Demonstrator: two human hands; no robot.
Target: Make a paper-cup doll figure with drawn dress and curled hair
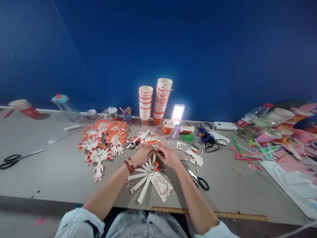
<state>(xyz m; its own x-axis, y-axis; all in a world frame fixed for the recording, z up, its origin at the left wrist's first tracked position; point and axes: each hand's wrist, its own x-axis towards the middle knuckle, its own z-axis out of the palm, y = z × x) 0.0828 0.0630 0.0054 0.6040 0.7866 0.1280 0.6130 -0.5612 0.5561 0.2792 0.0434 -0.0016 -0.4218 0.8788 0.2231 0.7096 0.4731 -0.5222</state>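
Note:
A paper cup cut into long white strips [143,181] is spread flat on the table, with a small face drawn at its centre. Several orange curls sit on one side of it, and a panel with a red-outlined dress figure [162,186] extends to the lower right. My left hand [144,154] and my right hand [168,156] meet at the upper end of the cut cup, fingers pinched on one of its strips. The fingers partly hide that strip's tip. Scissors with black handles [199,180] lie beside my right forearm.
A pile of finished cup dolls [106,135] lies to the left, with another pair of scissors [15,160] beyond. Two cup stacks [145,105] stand at the back. Markers [138,139], a glue stick [176,132] and a glue gun [209,136] lie around; colourful scraps [272,145] crowd the right.

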